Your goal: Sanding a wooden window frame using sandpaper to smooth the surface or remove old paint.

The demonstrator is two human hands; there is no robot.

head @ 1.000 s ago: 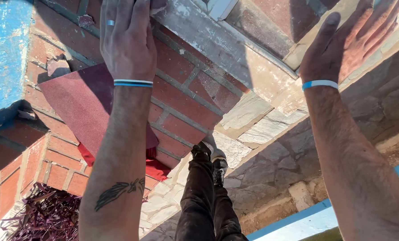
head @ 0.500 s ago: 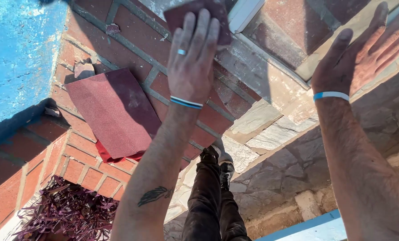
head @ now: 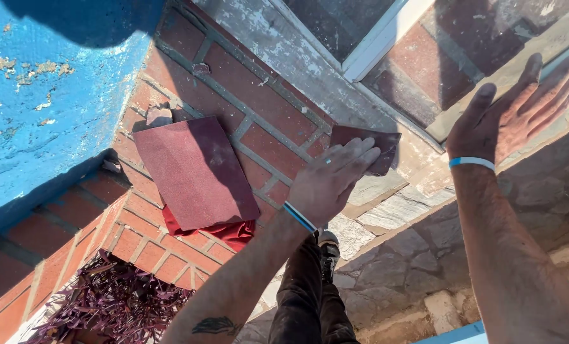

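bright sun | hard shadows top-left, right | sharp focus

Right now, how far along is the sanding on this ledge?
Done: part of the grey sill already shows scuffed, whitish patches. In hand: the left hand presses a small dark sanding pad on the sill's edge, while the right hand lies flat on the ledge. Left: a larger maroon sanding sheet lies unused on the bricks, and flaking paint remains on the blue wall.
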